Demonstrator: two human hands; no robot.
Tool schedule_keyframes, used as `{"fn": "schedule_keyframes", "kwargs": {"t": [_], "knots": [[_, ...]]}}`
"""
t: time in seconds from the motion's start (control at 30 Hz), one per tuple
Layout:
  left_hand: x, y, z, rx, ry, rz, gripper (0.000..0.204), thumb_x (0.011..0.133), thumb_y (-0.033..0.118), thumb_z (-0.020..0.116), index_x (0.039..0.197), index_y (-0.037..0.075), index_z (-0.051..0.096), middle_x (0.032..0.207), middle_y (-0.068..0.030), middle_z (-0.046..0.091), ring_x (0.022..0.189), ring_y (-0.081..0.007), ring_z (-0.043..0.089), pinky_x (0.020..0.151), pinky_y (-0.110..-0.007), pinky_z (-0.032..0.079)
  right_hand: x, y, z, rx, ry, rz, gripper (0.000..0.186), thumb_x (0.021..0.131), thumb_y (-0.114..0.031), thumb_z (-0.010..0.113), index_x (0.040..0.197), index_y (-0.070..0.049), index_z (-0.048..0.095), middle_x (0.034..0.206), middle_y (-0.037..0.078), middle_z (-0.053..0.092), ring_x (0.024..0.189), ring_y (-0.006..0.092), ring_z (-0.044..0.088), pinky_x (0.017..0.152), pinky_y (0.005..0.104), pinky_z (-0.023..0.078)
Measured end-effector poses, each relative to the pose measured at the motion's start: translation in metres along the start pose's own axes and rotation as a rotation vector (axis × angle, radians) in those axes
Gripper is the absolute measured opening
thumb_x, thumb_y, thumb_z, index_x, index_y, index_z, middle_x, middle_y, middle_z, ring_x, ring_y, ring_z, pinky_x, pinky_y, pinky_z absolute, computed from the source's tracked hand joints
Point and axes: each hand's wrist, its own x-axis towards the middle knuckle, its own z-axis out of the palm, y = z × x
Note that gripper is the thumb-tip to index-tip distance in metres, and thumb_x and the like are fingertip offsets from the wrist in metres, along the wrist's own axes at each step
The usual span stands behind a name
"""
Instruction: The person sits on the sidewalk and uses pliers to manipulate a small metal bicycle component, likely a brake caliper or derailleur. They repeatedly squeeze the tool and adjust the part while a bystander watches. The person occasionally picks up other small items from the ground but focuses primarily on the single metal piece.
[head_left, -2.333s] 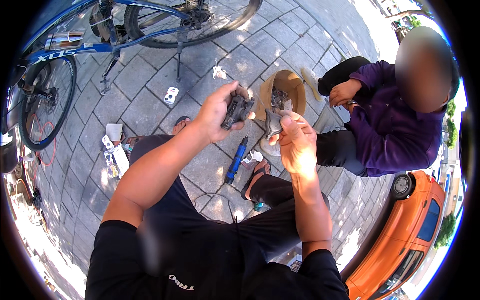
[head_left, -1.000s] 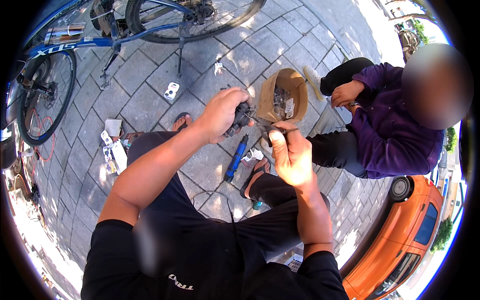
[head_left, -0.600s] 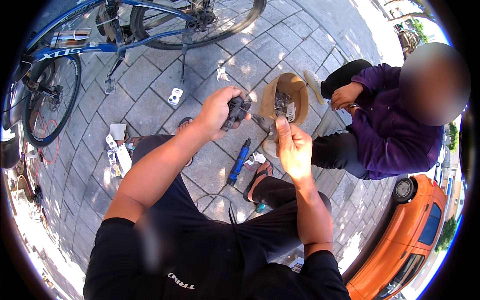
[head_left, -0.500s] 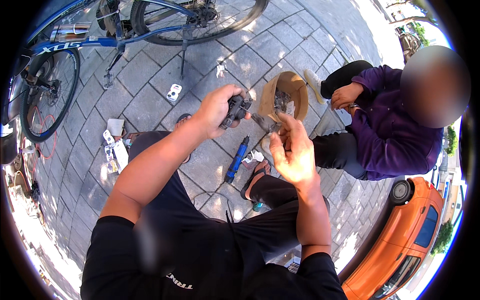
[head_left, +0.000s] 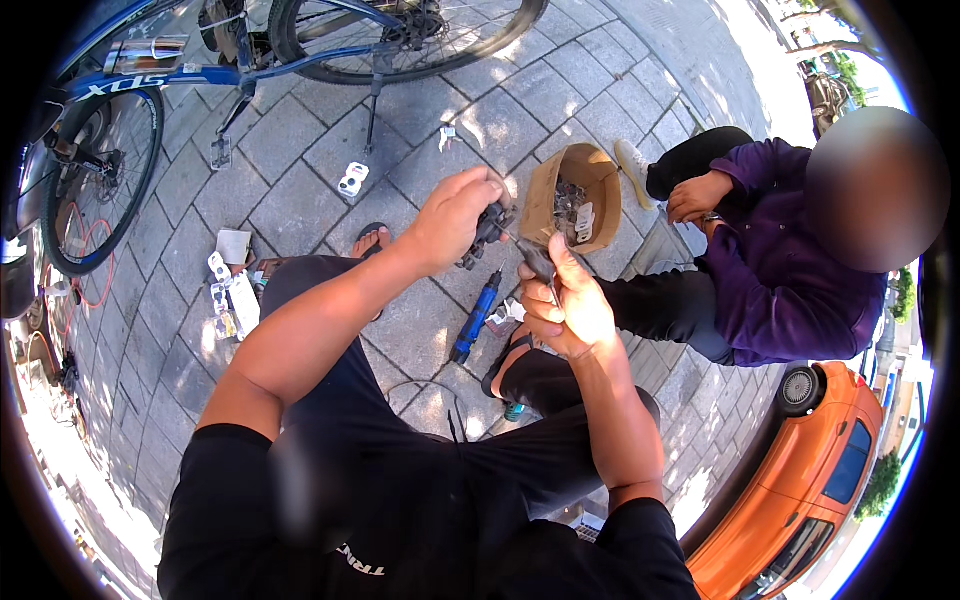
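Observation:
My left hand [head_left: 448,222] is closed around a small black metal part [head_left: 482,240], which looks like a bicycle component; its exact kind is hard to make out. In my right hand [head_left: 575,312] the fingers wrap round the dark handle of a screwdriver [head_left: 538,262], thumb laid along it. Its thin shaft points up and left to the black part and seems to meet it; my left fingers partly hide that spot. Both hands are held above the paving, between my knees and an open cardboard box [head_left: 541,200] with small metal bits and a white piece inside.
A blue pen-shaped power tool [head_left: 475,318] lies on the paving [head_left: 420,150] near my foot. A blue bicycle [head_left: 215,82] stands at the far left. White packs [head_left: 352,180] lie about. A person in purple [head_left: 790,250] sits to the right; an orange car [head_left: 800,490] is behind.
My right hand has come lower and turned, its fingers closing round the screwdriver handle, with the shaft brought to the black part. My left hand has tilted the part slightly.

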Motion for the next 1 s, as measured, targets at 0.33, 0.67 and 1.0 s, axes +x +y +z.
{"fn": "schedule_keyframes", "kwargs": {"t": [0.33,0.67,1.0], "knots": [[-0.001,0.003,0.009,-0.401,0.097,-0.425,0.029,0.106,0.032,0.048,0.1,0.006,0.061,0.08,-0.0137,0.066,0.059,-0.0239,0.067,0.039,-0.03,0.038,-0.01,0.005,0.001,-1.387,0.213,-1.026,0.027,0.098,-0.009,0.069,0.122,0.001,0.068,0.086,0.015,0.063,0.073,0.0297,0.064,0.072,0.038,0.055],[0.001,0.047,-0.038,-0.604,0.221,-0.073,0.03,0.107,0.028,0.046,0.104,0.004,0.066,0.092,-0.0274,0.071,0.054,-0.0218,0.052,0.044,-0.027,0.036,0.15,0.042,-0.144,-1.652,0.458,-0.257,0.035,0.092,-0.024,0.065,0.115,0.001,0.073,0.107,0.027,0.074,0.106,0.0442,0.071,0.095,0.048,0.055],[-0.016,0.046,-0.075,-0.599,0.294,-0.013,0.035,0.108,0.027,0.042,0.1,0.004,0.067,0.083,-0.0224,0.073,0.057,-0.028,0.064,0.039,-0.031,0.038,0.18,0.319,-0.164,-2.18,-0.647,-0.285,0.055,0.086,-0.024,0.075,0.139,-0.029,0.063,0.137,0.007,0.057,0.12,0.0314,0.061,0.092,0.0471,0.053]]}}
